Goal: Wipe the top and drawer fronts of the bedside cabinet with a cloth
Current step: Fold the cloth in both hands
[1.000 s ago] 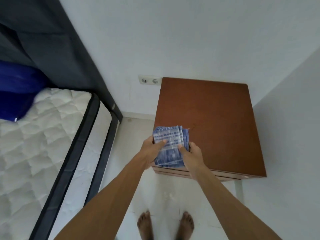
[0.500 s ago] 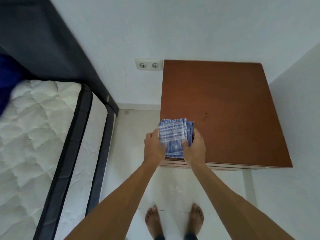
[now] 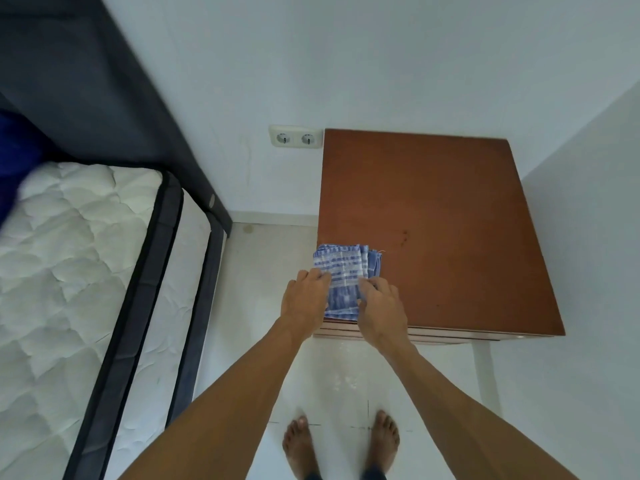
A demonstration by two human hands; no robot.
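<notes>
A folded blue-and-white striped cloth (image 3: 343, 275) lies at the near left corner of the brown bedside cabinet top (image 3: 443, 220). My left hand (image 3: 304, 299) grips the cloth's left edge and my right hand (image 3: 381, 310) grips its right edge, fingers curled onto the fabric. The drawer fronts show only as thin pale edges (image 3: 450, 336) under the top's near side. Small dark specks mark the top to the right of the cloth.
A bed with a white quilted mattress (image 3: 69, 271) and dark frame (image 3: 138, 306) stands at the left. A double wall socket (image 3: 295, 137) sits left of the cabinet. White walls close in behind and at the right. My bare feet stand on the white floor (image 3: 259, 289).
The view has tilted up a little, so the cabinet sits lower in the frame. Both hands still hold the cloth at the near left corner, and it now lies flatter on the top.
</notes>
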